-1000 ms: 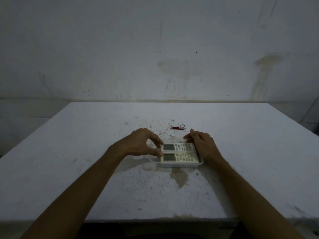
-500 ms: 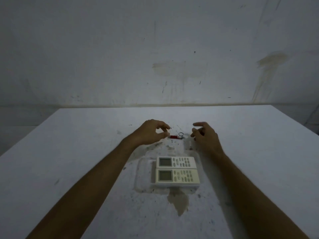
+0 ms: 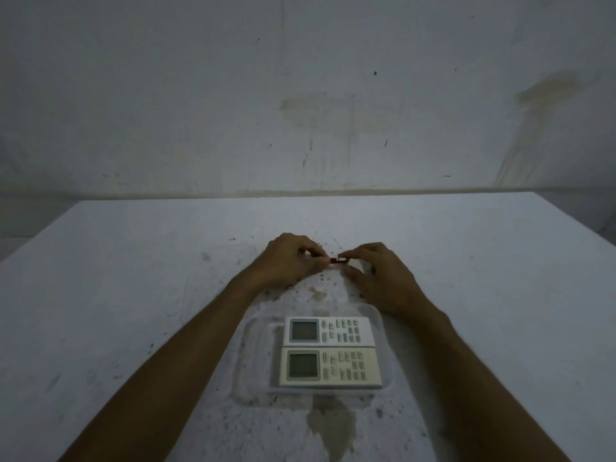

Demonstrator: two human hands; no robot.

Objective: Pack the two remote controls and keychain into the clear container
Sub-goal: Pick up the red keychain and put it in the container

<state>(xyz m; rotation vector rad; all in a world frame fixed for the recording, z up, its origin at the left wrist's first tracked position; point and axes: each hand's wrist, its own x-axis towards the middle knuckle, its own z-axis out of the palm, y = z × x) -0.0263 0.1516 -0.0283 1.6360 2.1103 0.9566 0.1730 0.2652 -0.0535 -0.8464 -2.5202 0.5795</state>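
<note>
Two white remote controls lie side by side in the clear container [image 3: 255, 361], the far remote [image 3: 328, 331] above the near remote [image 3: 330, 367], screens to the left. Beyond the container, the small red keychain [image 3: 338, 260] sits between my two hands just above the table. My left hand [image 3: 293, 260] pinches its left end with thumb and forefinger. My right hand [image 3: 376, 275] pinches its right end; the ring is hidden under those fingers.
The white table [image 3: 133, 295] is speckled with dark spots and has a brown stain [image 3: 330, 425] near the container's front edge. A stained wall [image 3: 300, 95] rises behind the table's far edge.
Both hands left the remotes in the container, reached forward to the keychain, and closed their fingertips on its two ends. The view has tilted down, so the container appears nearer.
</note>
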